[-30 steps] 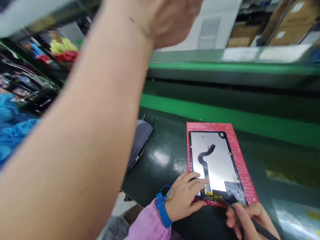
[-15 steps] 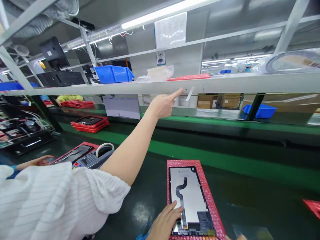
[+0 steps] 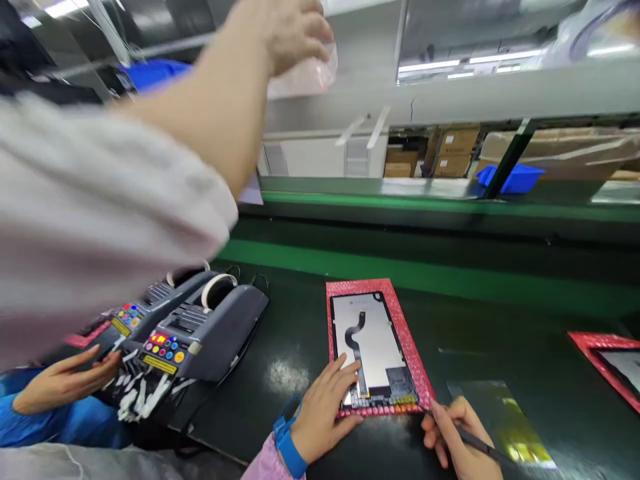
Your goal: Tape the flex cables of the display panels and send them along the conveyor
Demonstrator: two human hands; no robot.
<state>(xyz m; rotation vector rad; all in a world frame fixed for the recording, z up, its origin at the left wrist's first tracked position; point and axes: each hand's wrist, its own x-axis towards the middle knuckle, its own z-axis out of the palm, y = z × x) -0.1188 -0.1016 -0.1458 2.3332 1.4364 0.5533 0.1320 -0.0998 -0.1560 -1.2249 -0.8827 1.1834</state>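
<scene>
A tablet screen panel (image 3: pixel 383 353) lies back side up on a red bubble-wrap sheet (image 3: pixel 411 347), with a dark curved flex cable (image 3: pixel 356 345) running down its silvery back. My left hand (image 3: pixel 325 407), in a blue wristband, is spread flat with its fingertips on the panel's lower left and the cable's lower part. Between the fingers of my right hand (image 3: pixel 463 437) is a slim black pair of tweezers (image 3: pixel 477 443). Its tip is at the panel's lower right corner; whether it touches cannot be made out.
A co-worker's arm (image 3: pixel 215 100) reaches across the upper left to a clear bag (image 3: pixel 305 73). Another person's hand (image 3: pixel 67 383) is by two tape dispensers (image 3: pixel 220 320). A clear film (image 3: pixel 505 420) lies to my right, and another red-wrapped panel (image 3: pixel 617 367) at the right edge.
My view has tilted down, bringing my right hand and the tweezers into sight. The co-worker's hand has moved left and up from the shelf edge, where a second tape strip now hangs.
</scene>
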